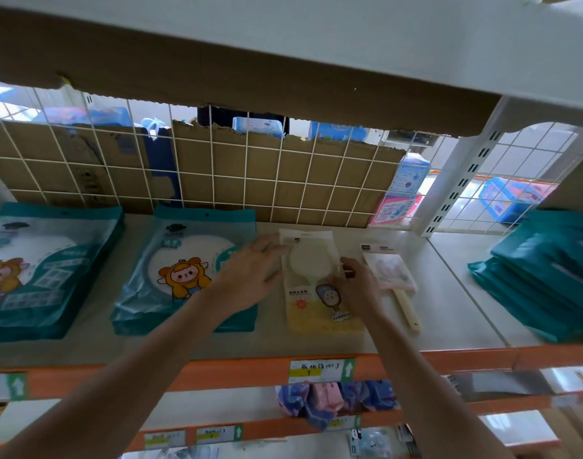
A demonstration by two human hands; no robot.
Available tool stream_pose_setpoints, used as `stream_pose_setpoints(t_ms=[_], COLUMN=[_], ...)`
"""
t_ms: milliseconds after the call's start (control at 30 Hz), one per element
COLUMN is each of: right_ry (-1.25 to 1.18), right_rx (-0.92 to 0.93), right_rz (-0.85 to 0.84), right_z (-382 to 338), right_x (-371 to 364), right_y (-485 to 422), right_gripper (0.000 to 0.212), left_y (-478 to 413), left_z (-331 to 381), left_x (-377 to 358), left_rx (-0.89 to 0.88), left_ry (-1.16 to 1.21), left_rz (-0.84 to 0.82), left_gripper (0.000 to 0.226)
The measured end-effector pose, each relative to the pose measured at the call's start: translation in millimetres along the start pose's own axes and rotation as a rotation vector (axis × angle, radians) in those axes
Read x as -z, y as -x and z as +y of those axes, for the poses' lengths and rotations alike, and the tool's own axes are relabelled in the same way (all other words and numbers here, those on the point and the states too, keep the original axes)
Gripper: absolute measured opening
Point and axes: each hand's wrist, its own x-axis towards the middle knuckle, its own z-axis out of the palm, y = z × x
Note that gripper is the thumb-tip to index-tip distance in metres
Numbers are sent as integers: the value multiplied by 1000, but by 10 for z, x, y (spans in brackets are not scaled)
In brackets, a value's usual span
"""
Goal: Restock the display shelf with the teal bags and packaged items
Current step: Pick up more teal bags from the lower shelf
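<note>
While you are leaning in under the upper board, teal bags are lying in two stacks on the left half of the shelf [449, 313]: the far-left stack [41, 270] is running out of view at its left side, and the second stack [180, 273] is sitting just beside your left hand [250, 276]. That hand is reaching forward with its fingers straight and spread, its fingertips touching the top left corner of the yellow packet [311, 293], which is lying flat near the shelf's middle. Your right hand [358, 283] is curling its fingers on that packet's right edge and pinching it. You are probably dealing with a light, slick film pouch, floppy around a stiffer round insert, so taking it by both long edges should be keeping it flat. Just right of it a pink-wrapped item [394, 271] with a cream handle is lying, too blurred to name. Toward the shelf's right end the right-hand teal pile [548, 286] is being cut off by the frame. Your right thumb is hiding behind the hand.
</note>
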Motion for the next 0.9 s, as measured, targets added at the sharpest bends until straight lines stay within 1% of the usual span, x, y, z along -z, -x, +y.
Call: stream_pose_setpoints(t_ms=[67, 100, 200, 267, 333, 400, 600, 733, 900], right_ry=[-23, -38, -83, -92, -97, -106, -124, -134, -108], right_rx=[13, 18, 39, 52, 51, 52, 45, 64, 110], right_rz=[-5, -6, -1, -3, -6, -8, -20, -36, -44], right_z=[27, 44, 96, 127, 147, 166, 129, 149, 196], right_x=[9, 16, 44, 48, 34, 13, 49, 59, 31], right_y=[32, 44, 68, 86, 98, 89, 66, 73, 103], right_gripper=[53, 52, 51, 50, 49, 49, 50, 50, 49], left_y=[53, 62, 50, 52, 66, 84, 81, 115, 160], left_z=[225, 304, 400, 406, 404, 400, 407, 456, 456], left_x=[-132, -238, -564, -684, -734, -743, -726, -710, -738], left_rx=[-42, -30, 60, 89, 67, 40, 31, 7, 21], left_ry=[184, 219, 177, 137, 107, 89, 144, 89, 38], left_rz=[-96, -159, -289, -295, -282, -265, -237, -249, -245], left_gripper=[54, 59, 77, 84, 87, 85, 74, 70, 70])
